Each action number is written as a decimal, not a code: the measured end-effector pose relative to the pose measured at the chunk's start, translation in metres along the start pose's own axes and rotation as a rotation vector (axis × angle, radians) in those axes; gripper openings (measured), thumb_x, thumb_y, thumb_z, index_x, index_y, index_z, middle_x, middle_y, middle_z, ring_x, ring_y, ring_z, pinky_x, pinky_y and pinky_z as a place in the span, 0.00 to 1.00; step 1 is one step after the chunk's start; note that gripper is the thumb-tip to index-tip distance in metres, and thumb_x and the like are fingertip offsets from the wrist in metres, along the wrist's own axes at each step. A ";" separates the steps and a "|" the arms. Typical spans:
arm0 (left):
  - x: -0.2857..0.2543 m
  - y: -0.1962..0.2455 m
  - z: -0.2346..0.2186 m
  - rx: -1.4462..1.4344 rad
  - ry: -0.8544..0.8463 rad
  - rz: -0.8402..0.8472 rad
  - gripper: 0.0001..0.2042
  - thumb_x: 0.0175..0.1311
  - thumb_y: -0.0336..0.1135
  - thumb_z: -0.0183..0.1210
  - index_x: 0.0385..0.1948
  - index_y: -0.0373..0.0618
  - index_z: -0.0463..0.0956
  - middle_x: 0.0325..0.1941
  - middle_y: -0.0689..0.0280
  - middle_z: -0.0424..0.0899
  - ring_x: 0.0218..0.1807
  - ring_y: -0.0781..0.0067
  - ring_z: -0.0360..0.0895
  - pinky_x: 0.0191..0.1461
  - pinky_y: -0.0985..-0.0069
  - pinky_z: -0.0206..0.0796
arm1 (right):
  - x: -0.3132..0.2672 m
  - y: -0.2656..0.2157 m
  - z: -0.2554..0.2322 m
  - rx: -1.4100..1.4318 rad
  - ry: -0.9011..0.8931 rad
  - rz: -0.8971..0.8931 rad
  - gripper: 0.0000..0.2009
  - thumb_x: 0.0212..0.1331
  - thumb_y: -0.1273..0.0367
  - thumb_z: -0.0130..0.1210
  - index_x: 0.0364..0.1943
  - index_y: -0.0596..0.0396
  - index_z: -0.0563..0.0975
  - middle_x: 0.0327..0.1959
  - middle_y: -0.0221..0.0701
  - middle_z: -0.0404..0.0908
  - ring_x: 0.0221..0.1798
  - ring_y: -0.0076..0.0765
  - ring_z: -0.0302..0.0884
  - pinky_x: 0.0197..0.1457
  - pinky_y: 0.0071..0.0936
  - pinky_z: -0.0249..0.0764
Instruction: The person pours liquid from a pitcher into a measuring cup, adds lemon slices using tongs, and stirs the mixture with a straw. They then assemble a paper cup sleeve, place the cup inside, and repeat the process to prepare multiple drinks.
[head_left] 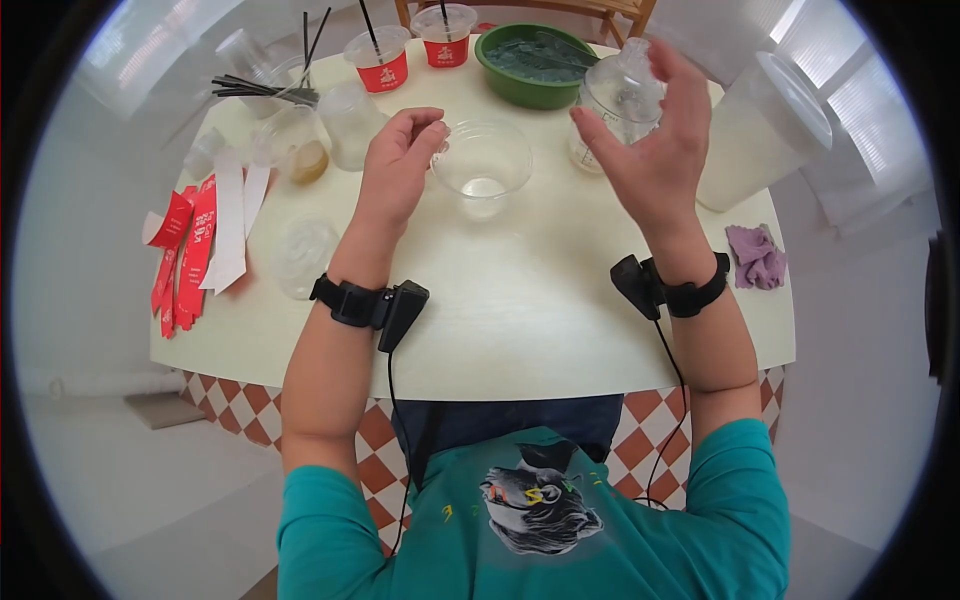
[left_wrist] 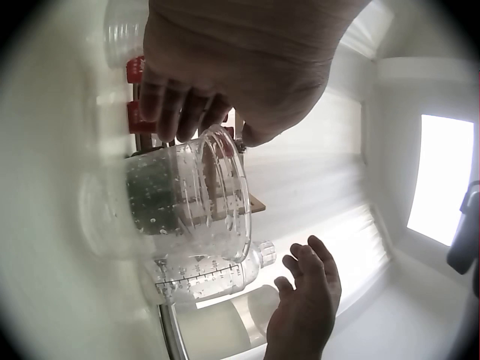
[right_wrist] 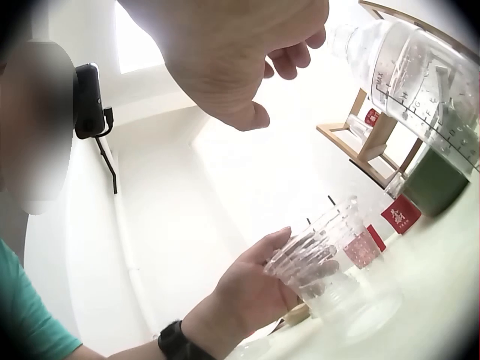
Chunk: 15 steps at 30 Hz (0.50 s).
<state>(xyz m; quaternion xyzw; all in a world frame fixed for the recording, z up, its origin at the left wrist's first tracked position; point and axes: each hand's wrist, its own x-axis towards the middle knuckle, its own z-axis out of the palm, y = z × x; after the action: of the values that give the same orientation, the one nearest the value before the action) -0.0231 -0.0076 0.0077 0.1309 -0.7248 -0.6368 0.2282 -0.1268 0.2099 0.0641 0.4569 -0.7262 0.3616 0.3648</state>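
Note:
A clear plastic cup (head_left: 485,165) with a wide rim stands on the table, droplets showing on its wall in the left wrist view. At its left side my left hand (head_left: 398,170) holds it near the rim. The fingers (right_wrist: 325,268) of that hand show partly through the clear wall. My right hand (head_left: 665,150) is raised with thumb and fingers spread and nothing between them. In the head view it overlaps a clear bottle (head_left: 615,105) with printed measuring marks. The right wrist view shows this bottle (right_wrist: 420,82) apart from the hand.
A green basin (head_left: 530,95) of water and red-labelled cups (head_left: 383,72) with black straws stand at the back. A tall translucent container (head_left: 765,130) and a purple cloth (head_left: 757,257) are at right. Red strips (head_left: 198,240), black sticks (head_left: 250,88) and a clear lid (head_left: 305,250) lie left.

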 end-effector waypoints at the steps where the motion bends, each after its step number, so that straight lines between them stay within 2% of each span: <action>1: 0.000 0.000 0.000 -0.003 0.001 0.001 0.14 0.68 0.38 0.51 0.50 0.42 0.74 0.44 0.68 0.81 0.45 0.81 0.76 0.46 0.81 0.63 | 0.002 0.002 -0.003 -0.100 0.070 0.102 0.41 0.37 0.64 0.71 0.61 0.55 0.63 0.50 0.40 0.71 0.55 0.47 0.69 0.55 0.39 0.70; 2: 0.000 0.001 0.000 -0.010 0.017 0.031 0.14 0.68 0.39 0.51 0.50 0.42 0.74 0.44 0.68 0.81 0.44 0.81 0.77 0.46 0.81 0.63 | 0.004 0.005 -0.004 -0.198 0.142 0.205 0.49 0.37 0.63 0.74 0.66 0.56 0.56 0.60 0.44 0.63 0.62 0.50 0.64 0.61 0.40 0.67; 3: 0.000 0.001 0.000 -0.015 0.032 0.061 0.14 0.68 0.39 0.51 0.49 0.42 0.74 0.43 0.68 0.81 0.44 0.81 0.77 0.45 0.82 0.63 | 0.004 0.011 -0.002 -0.199 0.142 0.203 0.49 0.37 0.63 0.74 0.66 0.56 0.56 0.60 0.44 0.63 0.62 0.50 0.64 0.61 0.40 0.67; 5: 0.001 -0.002 -0.001 -0.030 0.047 0.092 0.14 0.68 0.39 0.52 0.49 0.42 0.75 0.43 0.67 0.81 0.43 0.81 0.77 0.44 0.82 0.63 | -0.002 0.027 0.010 -0.063 0.062 0.445 0.53 0.33 0.63 0.74 0.67 0.51 0.52 0.54 0.42 0.69 0.58 0.49 0.67 0.59 0.40 0.68; 6: 0.001 -0.003 -0.001 -0.044 0.062 0.122 0.14 0.68 0.39 0.53 0.49 0.42 0.75 0.43 0.67 0.81 0.43 0.80 0.77 0.44 0.82 0.63 | -0.005 0.033 0.014 -0.063 0.062 0.444 0.53 0.33 0.63 0.74 0.67 0.51 0.52 0.54 0.42 0.69 0.58 0.49 0.67 0.59 0.40 0.68; 8: 0.002 -0.003 -0.001 -0.046 0.074 0.144 0.14 0.67 0.38 0.53 0.48 0.42 0.75 0.43 0.67 0.81 0.42 0.80 0.77 0.44 0.82 0.63 | -0.010 0.043 0.021 -0.131 -0.116 0.548 0.62 0.31 0.62 0.75 0.69 0.48 0.38 0.58 0.47 0.63 0.60 0.53 0.65 0.62 0.42 0.67; 11: 0.001 -0.002 -0.003 -0.028 0.102 0.170 0.13 0.67 0.38 0.54 0.48 0.41 0.75 0.44 0.67 0.81 0.42 0.80 0.78 0.43 0.81 0.63 | -0.012 0.055 0.025 0.020 -0.097 0.491 0.59 0.32 0.63 0.75 0.69 0.50 0.42 0.57 0.46 0.64 0.60 0.53 0.66 0.61 0.42 0.68; 15: -0.002 0.004 -0.003 0.026 0.138 0.187 0.13 0.65 0.35 0.56 0.48 0.40 0.74 0.45 0.66 0.80 0.44 0.78 0.77 0.46 0.80 0.65 | -0.005 0.044 0.015 0.001 -0.090 0.537 0.56 0.31 0.65 0.74 0.68 0.53 0.47 0.58 0.45 0.65 0.60 0.50 0.66 0.61 0.43 0.68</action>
<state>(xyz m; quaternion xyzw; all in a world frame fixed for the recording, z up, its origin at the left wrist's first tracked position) -0.0198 -0.0086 0.0116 0.1091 -0.7245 -0.5929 0.3341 -0.1693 0.2135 0.0441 0.2638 -0.8367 0.4250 0.2230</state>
